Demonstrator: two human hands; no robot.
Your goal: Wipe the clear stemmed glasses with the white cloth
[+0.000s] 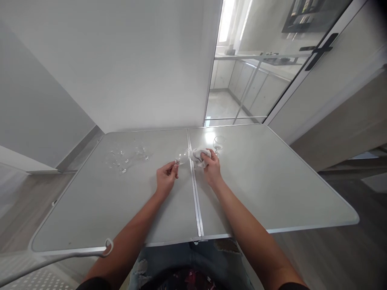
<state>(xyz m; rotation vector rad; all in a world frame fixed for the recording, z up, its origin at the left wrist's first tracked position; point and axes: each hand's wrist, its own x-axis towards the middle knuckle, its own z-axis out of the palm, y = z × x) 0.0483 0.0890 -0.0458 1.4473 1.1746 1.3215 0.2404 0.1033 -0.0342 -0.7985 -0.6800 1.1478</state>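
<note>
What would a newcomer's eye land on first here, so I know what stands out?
At the middle of the grey folding table, the left hand holds a clear wine glass tipped on its side, while the right hand presses a white cloth at its bowl. Another glass stands upright just beyond the right hand, and a cluster of clear glasses sits on the table's far left.

Your left hand [166, 177] pinches the stem of a clear wine glass [181, 158] lying tilted over the table's [272, 193] centre seam, toward the far edge. Your right hand [212, 167] presses a white cloth [198, 155] against the glass's bowl. A second glass [219, 143] stands upright just beyond the right hand. More glasses [125, 157] cluster near the far left corner.
</note>
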